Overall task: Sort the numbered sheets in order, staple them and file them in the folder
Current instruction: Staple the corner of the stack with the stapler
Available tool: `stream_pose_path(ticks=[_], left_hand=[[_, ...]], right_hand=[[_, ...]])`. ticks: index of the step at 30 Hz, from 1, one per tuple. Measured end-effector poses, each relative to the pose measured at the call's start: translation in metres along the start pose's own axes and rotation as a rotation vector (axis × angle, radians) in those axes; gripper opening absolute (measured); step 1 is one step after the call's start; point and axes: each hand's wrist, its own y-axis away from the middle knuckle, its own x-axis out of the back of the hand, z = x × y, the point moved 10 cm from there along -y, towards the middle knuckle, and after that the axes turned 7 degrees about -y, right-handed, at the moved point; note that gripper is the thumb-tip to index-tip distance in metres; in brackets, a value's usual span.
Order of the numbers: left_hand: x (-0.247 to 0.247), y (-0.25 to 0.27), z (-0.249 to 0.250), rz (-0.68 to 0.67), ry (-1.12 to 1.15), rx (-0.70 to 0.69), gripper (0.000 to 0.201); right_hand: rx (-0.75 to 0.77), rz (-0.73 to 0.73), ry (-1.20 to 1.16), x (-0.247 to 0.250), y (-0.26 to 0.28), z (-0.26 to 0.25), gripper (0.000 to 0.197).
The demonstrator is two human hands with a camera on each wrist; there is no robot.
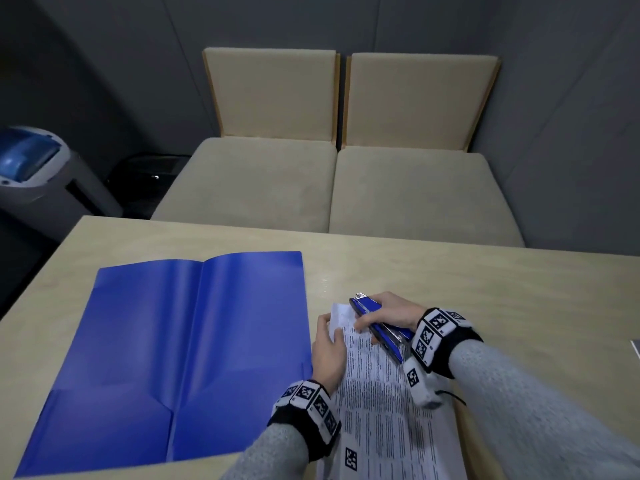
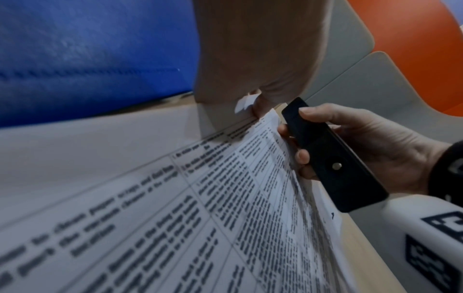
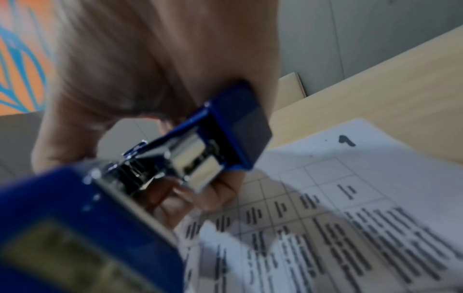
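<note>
A stack of printed sheets (image 1: 384,403) lies on the table's near right, lifted at its far corner. My left hand (image 1: 329,344) pinches that top corner (image 2: 246,104) between thumb and fingers. My right hand (image 1: 388,317) grips a blue stapler (image 1: 375,327) just right of the corner, its nose pointing away from me. From the left wrist the stapler's black underside (image 2: 333,156) shows beside the sheets (image 2: 225,198). The right wrist view has the stapler (image 3: 200,150) over a page marked 1 (image 3: 345,139). A blue folder (image 1: 166,358) lies open on the left.
The wooden table (image 1: 485,289) has bare room to the right and behind the hands. Two beige chairs (image 1: 332,174) stand beyond its far edge. A grey and blue machine (image 1: 38,171) sits at the far left, off the table.
</note>
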Motion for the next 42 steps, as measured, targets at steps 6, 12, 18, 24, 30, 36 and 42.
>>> stream_pose_path(ticks=[6,12,18,24,30,36,42], left_hand=[[0.011,-0.011,0.001,0.114,0.086,0.066,0.012],[0.019,-0.014,0.004,0.212,0.088,0.047,0.007],[0.022,-0.007,0.013,0.263,0.037,-0.004,0.009],[0.023,-0.001,0.022,0.286,0.039,-0.083,0.01],[0.026,0.001,0.027,0.321,0.037,-0.145,0.009],[0.027,0.003,0.03,0.337,0.021,-0.173,0.009],[0.027,-0.001,0.031,0.342,0.029,-0.195,0.01]], right_hand=[[0.005,0.001,-0.042,-0.002,-0.004,0.004,0.038],[-0.019,0.053,-0.244,0.008,-0.007,0.002,0.035],[0.059,0.422,-1.174,0.042,-0.012,-0.004,0.018],[0.248,0.62,-0.972,0.046,-0.01,-0.016,0.03],[0.167,0.603,-0.509,0.024,-0.013,-0.026,0.028],[0.073,0.571,-0.098,0.021,-0.013,-0.045,0.028],[-0.031,0.426,0.1,0.015,-0.023,-0.043,0.044]])
